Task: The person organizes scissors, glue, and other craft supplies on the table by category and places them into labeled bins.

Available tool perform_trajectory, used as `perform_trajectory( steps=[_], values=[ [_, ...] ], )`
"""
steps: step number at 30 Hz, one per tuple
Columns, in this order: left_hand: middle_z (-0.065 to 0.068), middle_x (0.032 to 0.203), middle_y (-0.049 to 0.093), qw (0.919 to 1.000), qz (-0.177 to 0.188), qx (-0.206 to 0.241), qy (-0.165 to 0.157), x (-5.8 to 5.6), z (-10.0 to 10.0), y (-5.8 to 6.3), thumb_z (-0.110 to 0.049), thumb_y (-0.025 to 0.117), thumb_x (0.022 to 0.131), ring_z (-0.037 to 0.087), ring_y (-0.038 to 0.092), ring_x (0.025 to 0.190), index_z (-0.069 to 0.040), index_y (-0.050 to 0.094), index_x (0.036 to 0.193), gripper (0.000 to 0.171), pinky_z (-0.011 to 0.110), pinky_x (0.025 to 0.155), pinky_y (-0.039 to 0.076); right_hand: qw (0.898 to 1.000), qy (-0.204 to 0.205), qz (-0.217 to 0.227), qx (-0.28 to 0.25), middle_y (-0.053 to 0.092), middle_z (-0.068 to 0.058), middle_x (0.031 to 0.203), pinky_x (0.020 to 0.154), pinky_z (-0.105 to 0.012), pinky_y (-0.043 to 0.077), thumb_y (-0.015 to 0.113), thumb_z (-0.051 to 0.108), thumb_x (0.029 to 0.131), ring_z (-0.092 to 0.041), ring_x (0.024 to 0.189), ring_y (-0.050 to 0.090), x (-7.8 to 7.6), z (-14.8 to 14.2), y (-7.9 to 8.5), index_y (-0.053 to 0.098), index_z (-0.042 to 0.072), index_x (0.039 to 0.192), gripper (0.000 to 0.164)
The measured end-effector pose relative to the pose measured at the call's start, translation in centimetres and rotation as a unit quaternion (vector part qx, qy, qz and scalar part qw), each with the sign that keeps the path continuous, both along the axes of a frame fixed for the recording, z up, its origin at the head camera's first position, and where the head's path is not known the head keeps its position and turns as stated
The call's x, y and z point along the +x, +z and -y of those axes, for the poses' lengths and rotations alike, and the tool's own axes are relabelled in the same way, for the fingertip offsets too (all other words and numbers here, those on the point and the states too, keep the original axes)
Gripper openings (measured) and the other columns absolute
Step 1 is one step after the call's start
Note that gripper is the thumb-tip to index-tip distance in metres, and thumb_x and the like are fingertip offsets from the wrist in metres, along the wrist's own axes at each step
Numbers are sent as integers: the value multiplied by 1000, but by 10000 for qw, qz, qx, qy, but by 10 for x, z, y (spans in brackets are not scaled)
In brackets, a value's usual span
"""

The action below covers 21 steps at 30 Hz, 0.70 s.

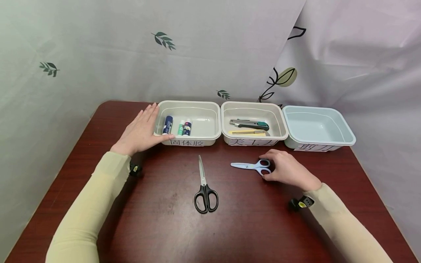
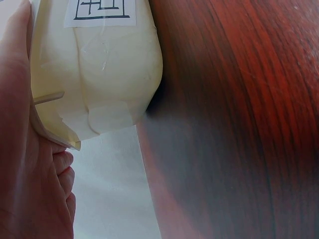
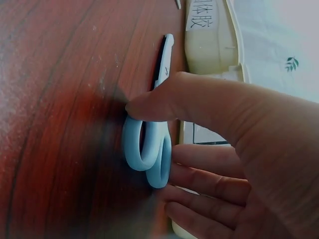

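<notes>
My left hand (image 1: 139, 129) rests on the left end of a cream bin (image 1: 210, 141), fingers straight along its side and thumb on the front rim. A dark blue glue stick (image 1: 167, 125), a green glue stick (image 1: 181, 128) and a second dark blue one (image 1: 187, 128) sit in that bin. My right hand (image 1: 286, 168) grips the light blue scissors (image 1: 246, 166) by the handles, thumb at one ring and fingertips at the other. They lie flat, blades to the left. In the right wrist view their handle rings (image 3: 132, 144) show between thumb and fingers.
Black-handled scissors (image 1: 205, 195) lie mid-table, blades away from me. The middle bin (image 1: 254, 106) holds a black-and-green utility knife (image 1: 251, 124) and a yellow one (image 1: 248, 133). A pale blue bin (image 1: 319, 128) stands at the right. A patterned curtain (image 1: 197, 54) hangs behind.
</notes>
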<state>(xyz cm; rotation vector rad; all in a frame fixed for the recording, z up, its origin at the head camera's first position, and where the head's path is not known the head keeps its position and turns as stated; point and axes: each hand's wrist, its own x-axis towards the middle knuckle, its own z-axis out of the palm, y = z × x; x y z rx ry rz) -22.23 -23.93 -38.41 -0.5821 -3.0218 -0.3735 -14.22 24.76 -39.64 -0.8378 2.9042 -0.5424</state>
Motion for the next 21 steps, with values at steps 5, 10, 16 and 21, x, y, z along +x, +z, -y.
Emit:
perform_trajectory(
  steps=[5, 10, 16, 21],
  values=[
    [21, 168, 9, 10000, 32, 16, 0, 0, 0, 0, -79, 55, 87, 31, 7, 154, 2, 8, 162, 120, 44, 124, 4, 9999, 59, -66, 55, 68, -3, 101, 77, -38, 52, 86, 18, 67, -19, 88, 62, -2, 0, 0, 77, 3, 108, 45],
    [21, 168, 9, 10000, 25, 10, -4, 0, 0, 0, -79, 55, 87, 31, 8, 154, 3, 9, 162, 120, 45, 124, 5, 9998, 121, -95, 82, 67, -2, 97, 75, -37, 51, 86, 19, 64, -18, 85, 60, -4, -1, 0, 77, 5, 103, 43],
    [21, 167, 10, 10000, 15, 10, -5, 0, 0, 0, -79, 55, 87, 31, 7, 154, 3, 9, 161, 120, 46, 124, 5, 9999, 104, -83, 76, 66, 0, 96, 75, -37, 51, 87, 20, 62, -19, 86, 60, -7, -4, 0, 77, 7, 101, 42],
    [22, 167, 10, 10000, -3, -18, -25, 0, 0, 0, -79, 55, 87, 31, 7, 154, 3, 8, 161, 120, 48, 123, 7, 9999, 97, -58, 42, 66, 0, 97, 75, -37, 51, 87, 20, 62, -19, 86, 61, -9, -8, -1, 77, 8, 101, 42]
  ],
)
